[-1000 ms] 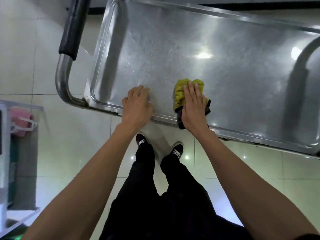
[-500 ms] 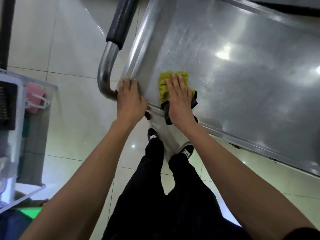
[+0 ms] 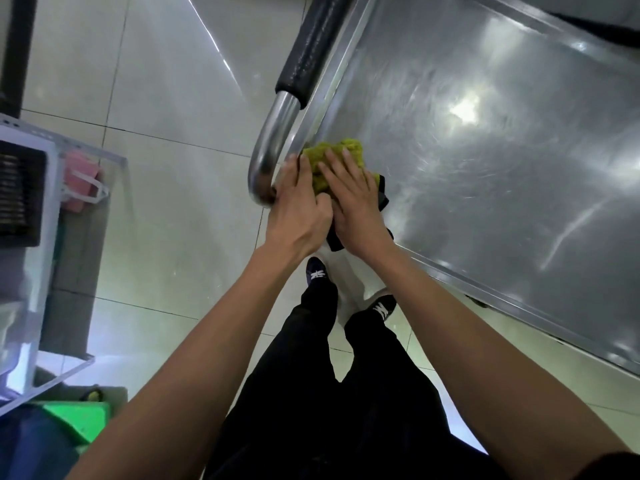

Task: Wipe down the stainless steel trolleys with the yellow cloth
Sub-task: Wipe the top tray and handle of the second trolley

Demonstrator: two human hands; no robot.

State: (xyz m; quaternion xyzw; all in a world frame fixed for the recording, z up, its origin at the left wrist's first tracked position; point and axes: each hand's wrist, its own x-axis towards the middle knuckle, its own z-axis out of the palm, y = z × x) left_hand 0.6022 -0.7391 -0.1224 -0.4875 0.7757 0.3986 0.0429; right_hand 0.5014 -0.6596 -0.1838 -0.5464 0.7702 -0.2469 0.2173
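The stainless steel trolley (image 3: 485, 140) fills the upper right, its flat top shelf scratched and shiny. A yellow cloth with a black edge (image 3: 332, 157) lies bunched in the shelf's near left corner. My right hand (image 3: 353, 202) presses flat on the cloth, fingers straight. My left hand (image 3: 298, 206) rests on the corner rim right beside it, fingers extended and touching the cloth's left edge. The bent steel handle (image 3: 270, 147) with its black foam grip (image 3: 311, 46) rises just left of both hands.
Pale floor tiles (image 3: 166, 98) spread to the left. A clear-sided rack (image 3: 41, 202) holding a pink item (image 3: 81, 183) stands at the left edge, with a green object (image 3: 69, 417) below it. My legs and black shoes (image 3: 317, 271) are under the trolley's near edge.
Both hands and the cloth have slid left along the shelf into its corner by the handle. My left hand has closed up against my right.
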